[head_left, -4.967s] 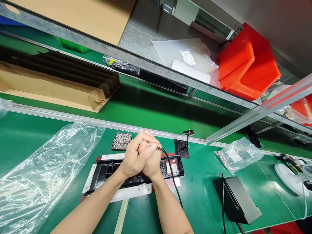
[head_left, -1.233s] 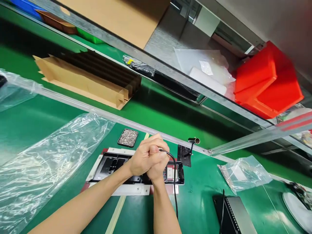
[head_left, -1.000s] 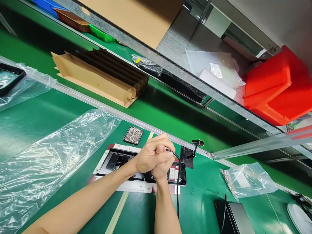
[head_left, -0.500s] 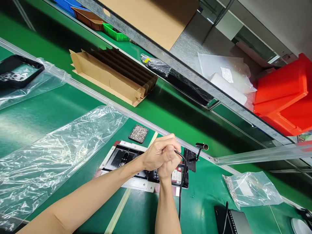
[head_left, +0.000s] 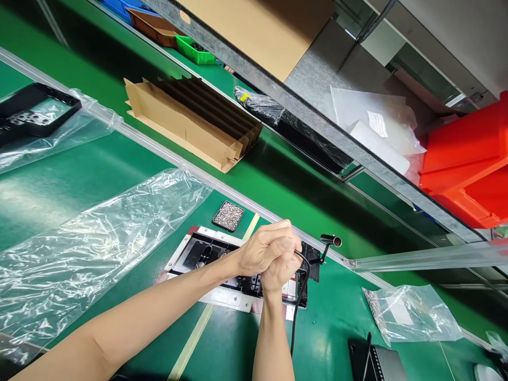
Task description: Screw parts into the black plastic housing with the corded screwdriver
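Cable (head_left: 293,324), black, leading from clasped left hand (head_left: 257,253) and right hand (head_left: 275,275), fully closed round its hidden end, toward six o'clock. Probably light, flexible; best held at that end. Housing (head_left: 210,254), black, likely stiff, beneath the hands, extending toward nine o'clock.

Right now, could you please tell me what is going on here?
A person's left hand and right hand are clasped together around the end of a black cable, above a long black housing that lies between white strips. Whatever sits inside their grip is hidden. Beyond the housing is a dark tray of small shiny pieces.
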`<state>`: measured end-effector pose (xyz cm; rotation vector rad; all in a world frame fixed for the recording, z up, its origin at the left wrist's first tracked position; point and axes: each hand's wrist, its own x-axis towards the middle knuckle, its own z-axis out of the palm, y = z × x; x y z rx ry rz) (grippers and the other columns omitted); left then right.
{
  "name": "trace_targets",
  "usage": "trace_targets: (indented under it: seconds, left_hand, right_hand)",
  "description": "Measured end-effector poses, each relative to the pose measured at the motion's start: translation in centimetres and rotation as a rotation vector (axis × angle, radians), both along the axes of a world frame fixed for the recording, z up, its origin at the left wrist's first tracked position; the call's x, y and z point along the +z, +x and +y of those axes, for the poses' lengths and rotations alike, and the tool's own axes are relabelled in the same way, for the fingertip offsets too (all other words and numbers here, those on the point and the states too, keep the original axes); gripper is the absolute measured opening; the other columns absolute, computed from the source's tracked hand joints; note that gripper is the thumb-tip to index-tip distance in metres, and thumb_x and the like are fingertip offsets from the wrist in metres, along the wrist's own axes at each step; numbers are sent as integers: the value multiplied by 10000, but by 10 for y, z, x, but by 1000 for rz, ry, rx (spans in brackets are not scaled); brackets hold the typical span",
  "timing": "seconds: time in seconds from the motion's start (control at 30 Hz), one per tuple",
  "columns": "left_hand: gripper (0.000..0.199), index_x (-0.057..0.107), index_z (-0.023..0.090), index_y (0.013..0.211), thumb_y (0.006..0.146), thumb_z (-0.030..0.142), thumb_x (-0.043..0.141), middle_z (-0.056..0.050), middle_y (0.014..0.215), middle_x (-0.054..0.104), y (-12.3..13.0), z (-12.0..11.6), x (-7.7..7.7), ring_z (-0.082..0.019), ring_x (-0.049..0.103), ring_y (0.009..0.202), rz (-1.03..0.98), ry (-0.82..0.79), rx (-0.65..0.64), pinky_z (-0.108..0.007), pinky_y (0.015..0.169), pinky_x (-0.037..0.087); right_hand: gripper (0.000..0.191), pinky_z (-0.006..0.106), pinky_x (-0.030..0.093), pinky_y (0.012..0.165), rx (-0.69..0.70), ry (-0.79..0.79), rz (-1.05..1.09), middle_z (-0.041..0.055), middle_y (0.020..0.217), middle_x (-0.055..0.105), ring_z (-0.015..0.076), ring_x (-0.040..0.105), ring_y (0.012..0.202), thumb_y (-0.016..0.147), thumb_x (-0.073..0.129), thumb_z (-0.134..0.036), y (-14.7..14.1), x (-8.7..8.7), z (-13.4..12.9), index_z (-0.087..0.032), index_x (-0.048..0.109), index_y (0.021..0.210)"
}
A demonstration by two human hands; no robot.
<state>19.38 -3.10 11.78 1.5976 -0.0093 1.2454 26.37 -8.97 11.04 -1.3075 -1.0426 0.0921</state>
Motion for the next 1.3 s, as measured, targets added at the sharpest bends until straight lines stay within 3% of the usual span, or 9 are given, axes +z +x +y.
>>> trace_targets:
  seconds: [0.27,0.5,1.03,1.3]
  left_hand:
    - [696,828,187,1027,1293,684,421,-105,969,828,-2,4,-3,-245,696,906,-25,-8,24,-401,863,570]
    - [683,835,177,1034,1301,650,420,-116,981,840,0,3,-3,-243,699,908,-40,1,34,-395,854,585]
    - [673,838,179,1055,1317,614,396,-94,960,819,-3,2,-4,-229,700,907,-66,18,63,-365,856,577]
    - [645,837,188,1072,1320,596,402,-86,994,815,-5,0,-3,-227,697,918,-46,0,54,-365,861,569]
  right_hand:
    - [728,310,443,572,41,-7,-36,-28,611,414,131,420,565,1197,464,-706,-1,2,2,-250,453,629]
    - [683,297,454,576,37,-14,-36,-9,655,499,139,482,591,1195,493,-652,-2,4,2,-235,525,655]
    - [664,284,404,555,45,37,-94,-39,646,412,122,398,576,1237,430,-575,-2,0,2,-242,483,665]
    - [658,285,448,574,46,55,-114,-19,666,462,136,465,596,1238,425,-544,-3,1,4,-227,536,671]
